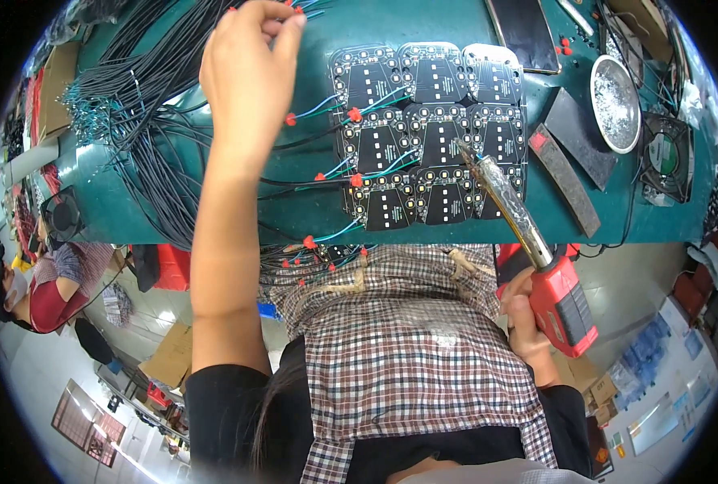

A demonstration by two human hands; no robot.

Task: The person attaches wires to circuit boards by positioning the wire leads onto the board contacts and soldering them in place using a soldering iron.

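Note:
My left hand [250, 73] is at the far edge of the bench, its thumb and fingers pinched on a wire [314, 12] beside a small red piece. My right hand [523, 319] grips a soldering iron [561, 298] with a red and black handle. The iron's tip reaches over a panel of black circuit boards [443, 145], lying flat in rows. Several black cables with red pieces [355, 179] run from the left, their blue and teal wire ends lying on the boards. I cannot tell whether the tip touches a board.
A large bundle of black cables [149, 89] lies left. On the right are a bowl of silvery bits [615, 105], dark flat bars [565, 181], a fan [667, 157] and a dark flat case [524, 32]. More cables rest on my lap. Another person [52, 282] sits at left.

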